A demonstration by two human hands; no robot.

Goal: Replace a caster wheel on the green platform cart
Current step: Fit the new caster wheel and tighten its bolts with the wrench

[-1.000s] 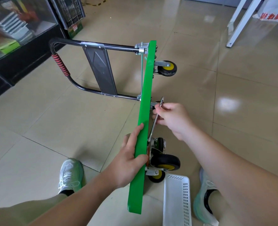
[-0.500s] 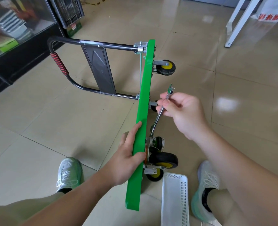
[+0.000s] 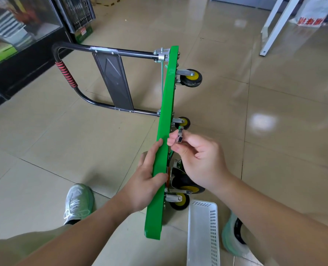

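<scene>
green platform cart (image 3: 165, 131) stands on edge on the floor (image 3: 82, 141), left hand (image 3: 145, 181) gripping its deck, right hand (image 3: 199, 160) pinching a wrench (image 3: 180, 134) above the near caster wheel (image 3: 188, 187). likely unbolting; next, seat the wrench on a mounting nut.

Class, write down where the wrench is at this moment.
In the head view, near centre, the wrench is pinched in the right hand, just right of the green platform standing on edge and just below a caster wheel.
</scene>
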